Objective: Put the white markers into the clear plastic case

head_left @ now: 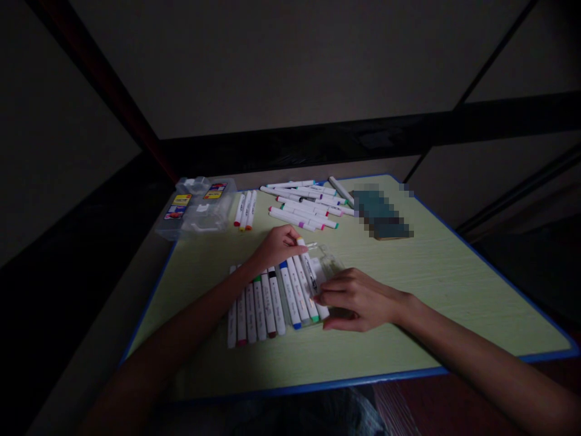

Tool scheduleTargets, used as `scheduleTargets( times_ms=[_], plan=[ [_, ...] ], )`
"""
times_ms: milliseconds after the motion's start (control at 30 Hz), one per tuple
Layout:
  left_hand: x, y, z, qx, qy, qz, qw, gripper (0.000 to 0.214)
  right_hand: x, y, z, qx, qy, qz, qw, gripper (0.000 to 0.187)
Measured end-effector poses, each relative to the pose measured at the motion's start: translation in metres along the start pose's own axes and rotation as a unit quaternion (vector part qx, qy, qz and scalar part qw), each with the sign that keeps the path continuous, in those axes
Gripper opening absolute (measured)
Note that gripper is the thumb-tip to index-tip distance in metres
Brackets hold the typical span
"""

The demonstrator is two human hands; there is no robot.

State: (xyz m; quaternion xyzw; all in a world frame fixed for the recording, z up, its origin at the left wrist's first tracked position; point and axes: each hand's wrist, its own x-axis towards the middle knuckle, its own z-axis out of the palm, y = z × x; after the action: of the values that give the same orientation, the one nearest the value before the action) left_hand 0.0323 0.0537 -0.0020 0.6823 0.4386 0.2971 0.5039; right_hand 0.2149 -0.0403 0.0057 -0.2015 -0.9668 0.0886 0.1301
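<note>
My left hand (281, 243) is closed in a pinch on the upper end of a white marker (309, 270) with a yellowish tip. That marker lies slanted over a clear plastic case (333, 260), beside several white markers (297, 290) set in a row. My right hand (356, 300) is at the marker's lower end, its fingertips touching it; thumb and fingers stand apart. Left of the case, another row of markers (258, 309) with differently coloured ends lies side by side, partly behind my left forearm.
A loose pile of markers (308, 206) lies at the back of the table (436, 297). Three markers (246, 210) lie near an open clear plastic box (209, 212) at the back left. A blurred-out dark green flat object (379, 212) rests at the back right. A wall stands behind.
</note>
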Motion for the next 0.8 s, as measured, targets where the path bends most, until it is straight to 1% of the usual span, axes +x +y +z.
scheduleTargets(
  times_ms=[167,333,533,700,800],
  plan=[
    [-0.0013,0.0019,-0.0012,-0.005,-0.007,-0.008,1.0,0.021,0.0003,-0.0001,-0.0008,0.004,-0.001,0.0,1.0,0.033],
    [-0.0018,0.0026,-0.001,0.006,-0.005,0.001,1.0,0.021,0.0005,-0.0005,-0.0016,-0.002,-0.006,-0.002,1.0,0.034],
    [-0.001,0.0021,-0.0016,-0.003,-0.022,0.0,1.0,0.021,0.0016,-0.0007,-0.0042,0.015,-0.03,0.002,0.999,0.032],
    [-0.0012,0.0026,-0.002,0.002,-0.018,0.001,1.0,0.021,0.0028,0.0008,-0.0042,0.025,-0.045,0.002,0.999,0.032],
    [-0.0027,0.003,-0.0018,-0.002,-0.02,-0.004,1.0,0.021,0.0011,0.0001,-0.0038,0.019,-0.043,0.007,0.999,0.032]
  ],
)
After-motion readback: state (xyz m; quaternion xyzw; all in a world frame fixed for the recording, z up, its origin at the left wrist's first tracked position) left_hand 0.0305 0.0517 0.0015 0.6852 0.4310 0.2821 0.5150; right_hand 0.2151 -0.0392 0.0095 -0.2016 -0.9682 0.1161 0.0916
